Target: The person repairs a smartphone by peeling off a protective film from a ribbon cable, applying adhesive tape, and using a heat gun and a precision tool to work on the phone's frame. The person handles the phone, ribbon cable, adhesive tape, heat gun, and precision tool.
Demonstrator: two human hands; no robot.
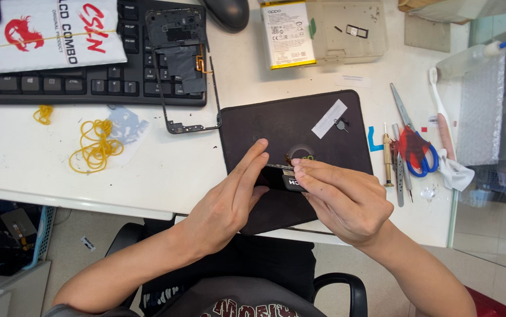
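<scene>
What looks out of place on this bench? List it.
A black phone frame lies on the keyboard, its lower end hanging off onto the white desk. Yellow rubber bands lie loose in a tangled heap. Both hands work a small dark part.

Bright, even overhead light | soft shadows | sharp focus | edges perhaps slightly bowed

Phone repair bench: stripped phone frame (189, 88), loose battery (288, 34), screwdriver (387, 158), scissors (412, 138), black work mat (323, 147).

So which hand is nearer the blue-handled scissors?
Right. The right hand sits just left of the blue-handled scissors, by the tools at the mat's right edge. The left hand is farther left, over the mat.
</scene>
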